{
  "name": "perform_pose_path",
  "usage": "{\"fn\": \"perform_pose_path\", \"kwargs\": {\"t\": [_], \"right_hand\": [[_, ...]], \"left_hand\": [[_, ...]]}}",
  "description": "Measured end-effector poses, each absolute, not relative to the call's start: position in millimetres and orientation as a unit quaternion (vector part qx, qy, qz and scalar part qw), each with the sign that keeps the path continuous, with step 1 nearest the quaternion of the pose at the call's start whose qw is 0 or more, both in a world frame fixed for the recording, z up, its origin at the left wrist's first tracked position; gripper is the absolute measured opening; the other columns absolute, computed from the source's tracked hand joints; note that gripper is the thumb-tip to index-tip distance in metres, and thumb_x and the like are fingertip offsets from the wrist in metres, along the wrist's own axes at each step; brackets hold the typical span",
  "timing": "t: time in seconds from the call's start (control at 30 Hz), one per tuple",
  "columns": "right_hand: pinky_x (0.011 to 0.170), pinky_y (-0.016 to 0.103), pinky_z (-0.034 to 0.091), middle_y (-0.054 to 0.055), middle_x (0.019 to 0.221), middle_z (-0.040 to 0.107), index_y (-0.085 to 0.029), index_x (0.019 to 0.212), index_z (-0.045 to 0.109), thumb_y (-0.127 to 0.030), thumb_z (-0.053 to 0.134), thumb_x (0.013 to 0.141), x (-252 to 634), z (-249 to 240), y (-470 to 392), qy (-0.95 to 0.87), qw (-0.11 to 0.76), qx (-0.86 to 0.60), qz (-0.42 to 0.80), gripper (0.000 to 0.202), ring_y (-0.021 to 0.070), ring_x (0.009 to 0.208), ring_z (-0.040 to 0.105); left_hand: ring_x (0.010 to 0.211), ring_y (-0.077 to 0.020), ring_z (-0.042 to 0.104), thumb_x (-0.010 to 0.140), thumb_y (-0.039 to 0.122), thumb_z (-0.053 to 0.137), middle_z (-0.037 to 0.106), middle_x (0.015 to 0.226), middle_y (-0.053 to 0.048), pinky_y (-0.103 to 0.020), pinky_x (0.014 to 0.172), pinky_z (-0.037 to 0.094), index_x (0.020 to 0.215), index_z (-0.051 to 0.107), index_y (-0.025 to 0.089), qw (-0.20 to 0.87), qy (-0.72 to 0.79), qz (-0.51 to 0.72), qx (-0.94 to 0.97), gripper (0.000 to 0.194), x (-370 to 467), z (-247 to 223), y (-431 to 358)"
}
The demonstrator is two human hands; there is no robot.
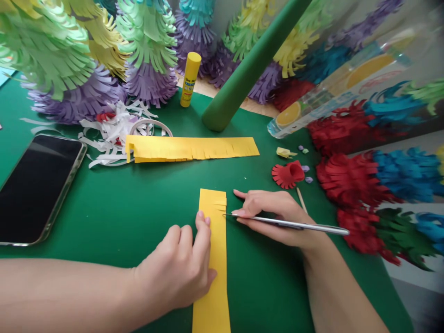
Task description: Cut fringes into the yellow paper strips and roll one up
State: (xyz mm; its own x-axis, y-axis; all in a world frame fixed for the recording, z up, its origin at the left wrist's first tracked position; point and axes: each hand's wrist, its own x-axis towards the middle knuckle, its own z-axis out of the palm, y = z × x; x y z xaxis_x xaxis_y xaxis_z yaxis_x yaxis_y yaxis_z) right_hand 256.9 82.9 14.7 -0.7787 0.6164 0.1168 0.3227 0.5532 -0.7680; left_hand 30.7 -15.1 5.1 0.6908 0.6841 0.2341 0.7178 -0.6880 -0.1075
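A long yellow paper strip [217,259] lies upright in view on the green table, with a few short cuts in its right edge near the top. My left hand [185,263] presses on its left side, fingers curled and fingertips on the paper. Between the fingers of my right hand [274,212] is a slim silver craft knife [312,226], its thin tip at the strip's right edge just below the cuts. Farther back lies a second yellow strip [194,148], fringed along its near edge.
A black phone [38,189] lies at the left near white paper shreds [114,129]. A yellow glue stick [190,79] and a green cone [239,74] stand behind. To the right are a red fringed paper curl [287,174], a clear bottle [333,88] and several fringed paper cones.
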Motion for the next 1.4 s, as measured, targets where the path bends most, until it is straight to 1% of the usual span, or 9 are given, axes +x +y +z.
{"fn": "perform_pose_path", "kwargs": {"t": [0.17,0.33,0.43,0.57,0.8,1.1,1.23,1.4], "right_hand": [[0.101,0.04,0.052,-0.001,0.07,0.067,-0.02,0.077,0.062,-0.009,0.063,0.081,261,15,84,-0.854,0.183,-0.271,0.404,0.012,0.0101,0.064,0.063],[0.1,0.04,0.054,-0.002,0.068,0.066,-0.02,0.073,0.061,-0.008,0.063,0.08,263,16,85,-0.848,0.186,-0.281,0.409,0.014,0.01,0.063,0.062],[0.098,0.041,0.055,-0.002,0.068,0.067,-0.021,0.074,0.062,-0.01,0.066,0.079,263,13,84,-0.824,0.216,-0.3,0.429,0.012,0.0108,0.063,0.064],[0.096,0.043,0.056,-0.002,0.071,0.069,-0.022,0.081,0.066,-0.009,0.068,0.077,259,7,82,-0.781,0.28,-0.309,0.465,0.013,0.0118,0.066,0.066],[0.097,0.043,0.055,-0.001,0.072,0.07,-0.021,0.079,0.065,-0.005,0.068,0.075,248,3,77,-0.791,0.295,-0.312,0.436,0.017,0.0107,0.066,0.065],[0.096,0.042,0.056,-0.001,0.074,0.072,-0.021,0.079,0.065,-0.007,0.068,0.076,249,2,79,-0.816,0.273,-0.302,0.411,0.015,0.012,0.068,0.067],[0.095,0.039,0.056,-0.001,0.076,0.073,-0.022,0.081,0.067,-0.009,0.07,0.075,248,-1,77,-0.814,0.281,-0.307,0.406,0.015,0.0124,0.069,0.068],[0.095,0.036,0.056,-0.001,0.079,0.075,-0.023,0.083,0.069,-0.01,0.072,0.074,246,-3,76,-0.816,0.29,-0.314,0.39,0.016,0.0122,0.072,0.069]], "left_hand": [[0.055,-0.0176,0.054,0.089,0.035,0.043,0.067,0.111,-0.022,-0.032,0.049,0.032,0.112,0.068,0.001,0.093,-0.384,-0.095,-0.914,0.048,31,4,-15],[0.055,-0.0178,0.054,0.089,0.035,0.043,0.068,0.111,-0.021,-0.032,0.049,0.033,0.112,0.068,0.001,0.098,-0.381,-0.101,-0.914,0.048,31,2,-15],[0.055,-0.0177,0.054,0.089,0.035,0.043,0.067,0.112,-0.022,-0.032,0.049,0.033,0.113,0.067,0.001,0.097,-0.381,-0.096,-0.914,0.048,31,2,-15],[0.057,-0.0178,0.054,0.09,0.036,0.042,0.066,0.114,-0.022,-0.032,0.05,0.032,0.119,0.064,0.003,0.094,-0.376,-0.089,-0.917,0.048,31,1,-16],[0.06,-0.0186,0.055,0.091,0.036,0.042,0.064,0.117,-0.024,-0.033,0.052,0.033,0.12,0.062,0.003,0.087,-0.379,-0.089,-0.917,0.048,30,-1,-19],[0.06,-0.019,0.055,0.092,0.035,0.04,0.063,0.118,-0.023,-0.034,0.053,0.033,0.121,0.062,0.003,0.081,-0.383,-0.086,-0.916,0.048,31,-2,-19],[0.06,-0.0189,0.055,0.091,0.035,0.041,0.064,0.117,-0.024,-0.033,0.053,0.032,0.12,0.062,0.003,0.085,-0.383,-0.09,-0.915,0.048,31,-1,-19],[0.06,-0.0178,0.053,0.09,0.038,0.046,0.063,0.119,-0.025,-0.032,0.052,0.031,0.121,0.062,0.003,0.083,-0.384,-0.089,-0.915,0.049,31,-2,-19]]}}
